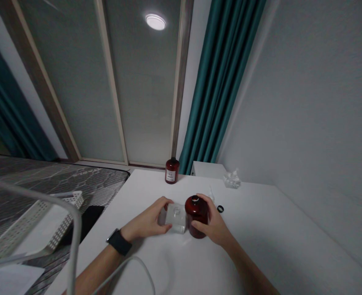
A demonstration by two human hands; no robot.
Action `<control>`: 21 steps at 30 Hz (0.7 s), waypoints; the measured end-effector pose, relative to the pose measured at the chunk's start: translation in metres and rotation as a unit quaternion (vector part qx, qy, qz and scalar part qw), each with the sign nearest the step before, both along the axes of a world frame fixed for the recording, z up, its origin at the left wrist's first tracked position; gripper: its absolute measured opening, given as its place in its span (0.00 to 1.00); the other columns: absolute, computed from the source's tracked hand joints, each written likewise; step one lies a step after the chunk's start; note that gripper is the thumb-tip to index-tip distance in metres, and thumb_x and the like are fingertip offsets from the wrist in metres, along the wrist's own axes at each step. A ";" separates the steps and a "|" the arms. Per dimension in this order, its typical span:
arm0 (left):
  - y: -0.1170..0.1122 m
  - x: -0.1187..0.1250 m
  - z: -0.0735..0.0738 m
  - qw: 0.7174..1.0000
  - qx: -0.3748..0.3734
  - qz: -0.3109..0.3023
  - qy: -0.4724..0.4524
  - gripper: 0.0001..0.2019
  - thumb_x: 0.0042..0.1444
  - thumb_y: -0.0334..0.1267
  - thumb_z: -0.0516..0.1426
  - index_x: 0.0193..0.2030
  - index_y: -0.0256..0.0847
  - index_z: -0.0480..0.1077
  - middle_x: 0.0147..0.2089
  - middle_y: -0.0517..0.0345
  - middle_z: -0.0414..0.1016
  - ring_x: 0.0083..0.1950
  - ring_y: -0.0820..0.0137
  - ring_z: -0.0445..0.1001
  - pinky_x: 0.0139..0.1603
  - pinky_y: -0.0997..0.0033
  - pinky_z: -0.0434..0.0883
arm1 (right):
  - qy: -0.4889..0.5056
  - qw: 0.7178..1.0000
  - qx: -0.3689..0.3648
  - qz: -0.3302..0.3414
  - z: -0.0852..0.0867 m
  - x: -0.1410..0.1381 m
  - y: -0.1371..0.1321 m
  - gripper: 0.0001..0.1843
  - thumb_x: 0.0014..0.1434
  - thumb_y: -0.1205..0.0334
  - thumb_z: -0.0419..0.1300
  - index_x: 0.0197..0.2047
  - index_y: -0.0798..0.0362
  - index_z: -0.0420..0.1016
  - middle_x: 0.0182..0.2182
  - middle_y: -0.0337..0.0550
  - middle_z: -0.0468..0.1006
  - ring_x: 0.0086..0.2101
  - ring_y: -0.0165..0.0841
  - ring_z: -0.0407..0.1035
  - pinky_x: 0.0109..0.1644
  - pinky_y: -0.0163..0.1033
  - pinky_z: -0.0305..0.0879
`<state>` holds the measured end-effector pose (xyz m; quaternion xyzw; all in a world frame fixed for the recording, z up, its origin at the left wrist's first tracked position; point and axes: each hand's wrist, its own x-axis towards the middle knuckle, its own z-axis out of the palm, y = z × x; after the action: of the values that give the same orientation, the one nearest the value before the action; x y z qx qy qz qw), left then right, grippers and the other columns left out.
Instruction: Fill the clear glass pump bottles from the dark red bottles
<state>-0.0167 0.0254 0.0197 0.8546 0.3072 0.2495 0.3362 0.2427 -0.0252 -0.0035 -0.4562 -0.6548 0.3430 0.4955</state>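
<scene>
My right hand (210, 221) is wrapped round a dark red-brown bottle (195, 211) that stands upright on the white table (181, 266). Its mouth is uncovered. Close beside it, on the left, is a square clear bottle (176, 221), with my left hand (153, 219) closed on its left side between thumb and fingers. The two bottles are side by side, almost touching. Just right of my right hand lies a small black ring-shaped cap (220, 209). A clear pointed piece (211, 193), hard to make out, shows behind the right hand.
A second red-brown bottle (171, 171) with a white label and black top stands at the table's far edge. Crumpled clear plastic (231, 179) lies at the back right. A white basket (53, 241) is at left. A pale cable or tube (76, 233) arches across the near left.
</scene>
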 end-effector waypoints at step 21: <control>-0.001 0.002 -0.002 1.000 0.028 -0.001 0.000 0.24 0.48 0.33 0.60 0.53 0.41 0.62 0.49 0.52 0.69 0.48 0.60 0.71 0.48 0.60 0.71 | -0.005 0.997 0.047 -0.062 -0.008 0.000 -0.003 0.35 0.50 0.63 0.65 0.60 0.47 0.59 0.57 0.50 0.67 0.59 0.46 0.63 0.67 0.57 0.56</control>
<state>-0.0143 0.0242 0.0177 0.8639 0.2991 0.2576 0.3128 0.2424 -0.0283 -0.0118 -0.4740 -0.6432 0.2784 0.5330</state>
